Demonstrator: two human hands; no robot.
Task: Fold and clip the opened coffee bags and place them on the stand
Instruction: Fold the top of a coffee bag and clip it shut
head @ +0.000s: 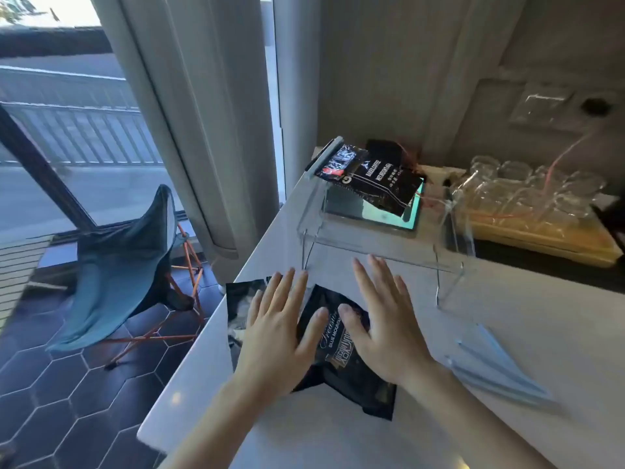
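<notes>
Two bags (372,179) sit on the stand (382,242); your left hand (277,330) and right hand (382,319) press flat, fingers spread, on an unclipped bag (341,350).

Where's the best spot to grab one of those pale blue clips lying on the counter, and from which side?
Probably the middle of the nearer blue clip, pinched across its narrow width from above. It lies flat, long and thin on the counter, clear of the right hand, so the right hand seems best placed.
</notes>
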